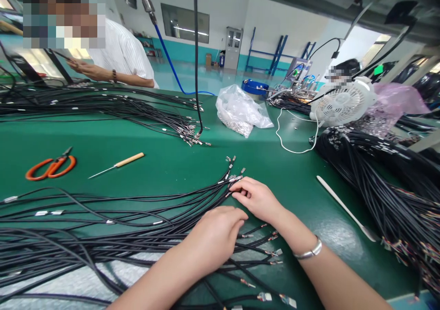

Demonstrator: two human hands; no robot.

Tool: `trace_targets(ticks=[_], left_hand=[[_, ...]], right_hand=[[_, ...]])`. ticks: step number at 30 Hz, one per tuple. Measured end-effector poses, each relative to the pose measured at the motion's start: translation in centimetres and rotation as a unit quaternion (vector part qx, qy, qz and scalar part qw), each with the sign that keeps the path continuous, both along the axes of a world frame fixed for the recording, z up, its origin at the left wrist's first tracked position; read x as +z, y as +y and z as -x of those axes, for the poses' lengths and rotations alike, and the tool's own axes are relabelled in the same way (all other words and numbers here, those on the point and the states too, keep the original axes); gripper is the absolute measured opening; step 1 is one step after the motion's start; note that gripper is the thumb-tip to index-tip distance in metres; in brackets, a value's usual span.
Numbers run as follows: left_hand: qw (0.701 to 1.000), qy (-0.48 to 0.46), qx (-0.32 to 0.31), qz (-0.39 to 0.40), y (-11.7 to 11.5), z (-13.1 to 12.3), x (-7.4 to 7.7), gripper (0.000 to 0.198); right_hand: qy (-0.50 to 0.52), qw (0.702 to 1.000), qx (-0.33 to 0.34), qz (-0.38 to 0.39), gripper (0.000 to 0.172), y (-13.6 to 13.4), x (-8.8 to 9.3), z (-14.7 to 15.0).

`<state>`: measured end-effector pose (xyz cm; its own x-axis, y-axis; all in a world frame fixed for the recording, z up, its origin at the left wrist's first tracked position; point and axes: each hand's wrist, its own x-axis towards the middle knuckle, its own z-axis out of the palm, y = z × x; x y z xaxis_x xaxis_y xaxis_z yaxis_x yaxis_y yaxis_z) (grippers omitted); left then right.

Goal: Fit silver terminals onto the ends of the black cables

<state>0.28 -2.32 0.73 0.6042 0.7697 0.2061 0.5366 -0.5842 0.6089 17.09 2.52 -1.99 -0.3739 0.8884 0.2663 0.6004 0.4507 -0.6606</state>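
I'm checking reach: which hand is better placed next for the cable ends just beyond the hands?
Probably the right hand: it is beside those cable ends, while the left hand sits farther back.

On the table point(288, 177), the scissors point(54, 167) lie left of the awl point(129, 160) and the far cables point(120, 106) behind it. Before the awl run the near cables point(154, 231); over their right part is the left hand point(220, 232). The right hand point(254, 198) is at their ends, perhaps touching 1 or more. Right of the awl, farther back, sit the plastic bag point(235, 101), then the fan point(343, 106); far right, the stick point(340, 201) and thick bundle point(357, 168).
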Motion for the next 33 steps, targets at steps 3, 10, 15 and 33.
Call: trace_targets(ticks=[3, 10, 15, 33], left_hand=[[0.998, -0.009, 0.043, -0.049, 0.7, 0.0, -0.3, 0.022], [0.988, -0.056, 0.141, -0.034, 2.0, 0.6, 0.0, 0.017], [0.974, -0.115, 0.145, 0.131, 2.3, 0.6, 0.9, 0.016], [0.880, -0.266, 0.100, 0.381, 3.0, 1.3, 1.1, 0.011]], right_hand=[[0.004, 1.000, 0.003, -0.001, 0.010, -0.1, 0.2, -0.1], [0.184, 0.970, 0.009, 0.157, 0.006, -1.3, 2.0, -0.4], [0.251, 0.939, 0.009, 0.234, 0.013, -1.4, 2.4, -0.4], [0.302, 0.895, 0.022, 0.326, 0.018, -1.8, 3.2, -0.4]])
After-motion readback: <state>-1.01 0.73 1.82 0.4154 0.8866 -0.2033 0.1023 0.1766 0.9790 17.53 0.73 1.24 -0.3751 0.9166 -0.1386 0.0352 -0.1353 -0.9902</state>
